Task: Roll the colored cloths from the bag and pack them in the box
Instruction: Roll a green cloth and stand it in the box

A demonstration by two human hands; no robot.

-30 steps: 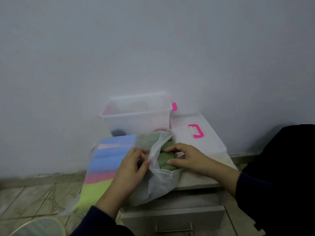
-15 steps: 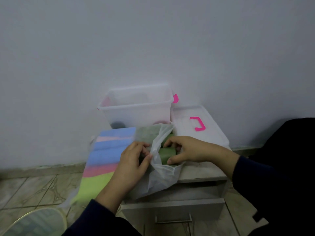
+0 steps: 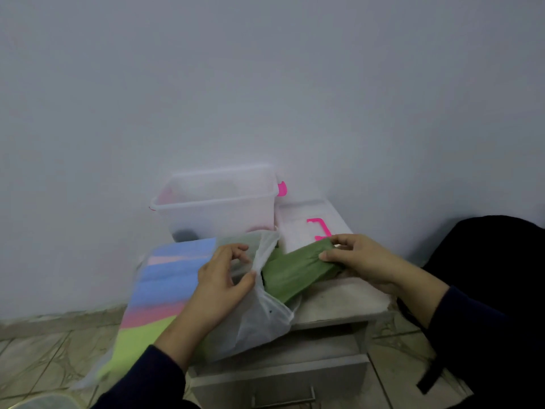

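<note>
A translucent white bag (image 3: 259, 317) lies on a low cabinet, its mouth facing right. Blue, pink and yellow-green cloths (image 3: 168, 276) show through its left side. My left hand (image 3: 219, 283) pinches the edge of the bag's mouth. My right hand (image 3: 358, 258) grips one end of a folded green cloth (image 3: 295, 273), which sticks halfway out of the bag toward the right. The clear plastic box (image 3: 218, 202) with pink clips stands open behind the bag against the wall, with something dark and something pink dimly visible at its bottom.
The box's lid (image 3: 309, 225) with a pink handle lies flat to the right of the box. The grey cabinet (image 3: 333, 314) has a drawer with a metal handle (image 3: 283, 398) below. Tiled floor lies left; a dark garment (image 3: 498, 290) fills the right edge.
My right hand has drawn the green cloth out of the bag toward the right. My left hand keeps hold of the bag's mouth.
</note>
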